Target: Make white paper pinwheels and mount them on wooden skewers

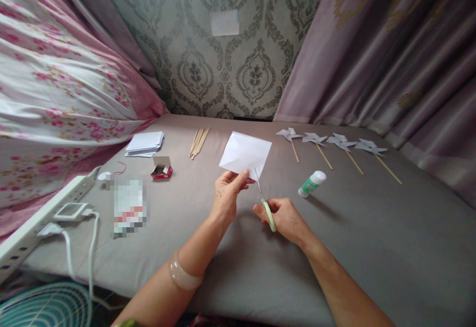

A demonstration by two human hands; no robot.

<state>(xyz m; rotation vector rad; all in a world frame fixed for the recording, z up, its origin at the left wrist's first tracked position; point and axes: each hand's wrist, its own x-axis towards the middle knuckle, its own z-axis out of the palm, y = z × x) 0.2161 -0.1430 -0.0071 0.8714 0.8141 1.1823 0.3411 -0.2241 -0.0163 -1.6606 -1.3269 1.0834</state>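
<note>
A white square sheet of paper (246,152) is held up over the grey-covered surface, with faint fold lines across it. My left hand (231,186) pinches its lower edge, thumb on top and fingers beneath. My right hand (281,216) grips a pair of scissors (268,215) by its pale green handles. The scissor blades reach the paper's lower right part, near my left thumb. How deep any cut runs, I cannot tell. Right of my hands, a glue stick (312,184) with a green and white label stands tilted in view.
Several paper pinwheels (342,142) on sticks lie at the back right. Wooden sticks (199,142), a paper stack (145,143) and a small red box (161,171) of dark bits are back left. A power strip (48,218) with white cables runs along the left edge, near a blurred packet (129,203).
</note>
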